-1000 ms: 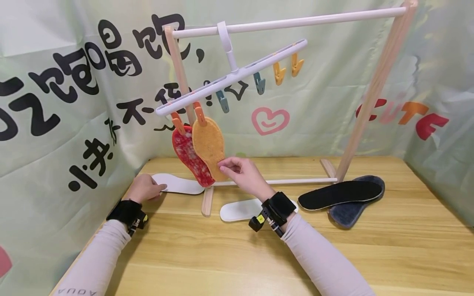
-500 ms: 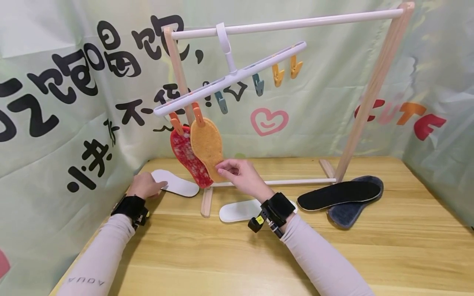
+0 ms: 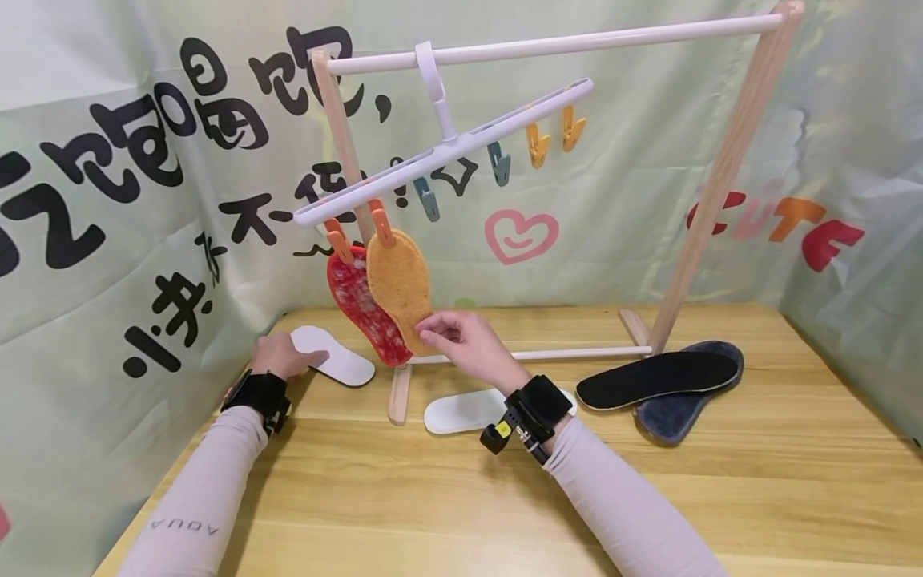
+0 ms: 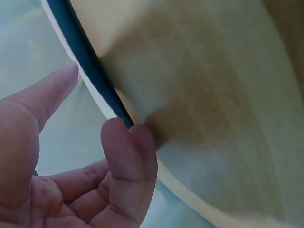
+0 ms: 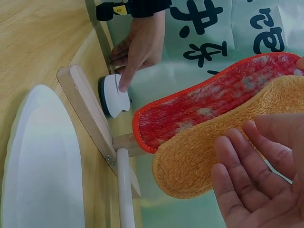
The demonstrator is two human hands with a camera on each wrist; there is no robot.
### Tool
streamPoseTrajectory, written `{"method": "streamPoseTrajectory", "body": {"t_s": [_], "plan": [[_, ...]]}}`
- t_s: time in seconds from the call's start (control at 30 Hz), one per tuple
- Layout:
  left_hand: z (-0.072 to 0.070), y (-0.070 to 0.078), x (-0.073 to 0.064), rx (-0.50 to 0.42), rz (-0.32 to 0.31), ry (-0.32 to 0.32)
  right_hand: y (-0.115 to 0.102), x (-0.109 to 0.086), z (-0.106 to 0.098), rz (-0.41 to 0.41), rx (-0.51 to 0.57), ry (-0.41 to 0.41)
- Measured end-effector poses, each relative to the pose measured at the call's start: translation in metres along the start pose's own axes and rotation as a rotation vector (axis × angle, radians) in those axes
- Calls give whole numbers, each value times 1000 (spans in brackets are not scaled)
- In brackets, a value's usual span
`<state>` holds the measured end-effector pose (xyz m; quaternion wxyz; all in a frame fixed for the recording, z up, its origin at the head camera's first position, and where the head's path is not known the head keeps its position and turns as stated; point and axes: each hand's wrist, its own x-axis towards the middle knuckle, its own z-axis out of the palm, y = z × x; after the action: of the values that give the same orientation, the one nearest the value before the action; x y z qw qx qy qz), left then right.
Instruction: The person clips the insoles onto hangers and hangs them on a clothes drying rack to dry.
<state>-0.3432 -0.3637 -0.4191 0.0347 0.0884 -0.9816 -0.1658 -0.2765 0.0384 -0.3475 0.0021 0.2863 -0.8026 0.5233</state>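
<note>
In the head view, my left hand (image 3: 280, 355) pinches the near end of a white insole (image 3: 339, 359), held close over the table. The left wrist view shows its dark underside (image 4: 90, 61), with the thumb on the white face and fingertips at the edge. My right hand (image 3: 469, 343) pinches the lower edge of an orange fuzzy insole (image 3: 399, 276) between thumb and finger. That insole hangs toe-down from an orange clip (image 3: 384, 224). Beside it a red mottled insole (image 3: 364, 300) hangs from another orange clip (image 3: 339, 240).
A white hanger (image 3: 450, 148), tilted down at left, hangs on the rack's top bar (image 3: 606, 38). Several teal and yellow clips (image 3: 536, 146) dangle without insoles. Another white insole (image 3: 461, 411) lies under my right wrist. A black insole (image 3: 659, 379) lies across a dark blue insole (image 3: 674, 421) at right.
My left hand has turned the white insole so its far end swings toward me and left, away from the rack's foot. The right hand stays at the orange insole.
</note>
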Motion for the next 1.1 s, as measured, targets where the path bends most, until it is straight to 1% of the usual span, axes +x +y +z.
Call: {"method": "streamPoseTrajectory", "body": {"t_s": [0.03,0.1,0.13,0.2,0.23,0.27,0.3,0.37,0.4,0.47,0.53,0.57,0.63,0.67,0.77,0.83,0.93,1.1], "plan": [[8,-11,11,7,5,4,0,0,0,-1,0,0],[20,-24,27,20,9,14,0,1,0,-2,-2,0],[22,-27,30,14,5,13,0,1,1,-3,-2,0],[23,-29,35,-12,5,-15,0,1,1,-5,-4,0],[23,-29,37,-24,-1,-35,0,1,1,-5,-5,0],[21,-27,36,-26,-17,-47,0,1,1,-3,-7,0],[21,-27,38,-23,-20,-51,0,1,1,-2,-7,-2],[19,-29,41,-30,1,-102,1,0,1,-2,-8,-3],[19,-30,44,-26,2,-122,1,0,1,2,-5,-4],[4,-10,27,-5,-1,-156,2,0,1,5,-2,-7],[-15,13,4,9,9,-200,2,0,1,7,1,-8],[-24,25,-7,15,-3,-220,2,0,1,8,3,-8],[-41,50,-31,24,-7,-241,2,0,0,8,8,-9],[-43,51,-33,29,6,-243,2,-1,0,6,8,-8],[-44,53,-34,35,17,-265,3,-1,0,2,9,-7],[-46,54,-36,49,37,-274,3,0,1,0,12,-8],[-47,54,-37,68,49,-287,4,0,1,-3,16,-9],[-46,54,-38,73,75,-322,3,0,1,-7,6,-3]]}}
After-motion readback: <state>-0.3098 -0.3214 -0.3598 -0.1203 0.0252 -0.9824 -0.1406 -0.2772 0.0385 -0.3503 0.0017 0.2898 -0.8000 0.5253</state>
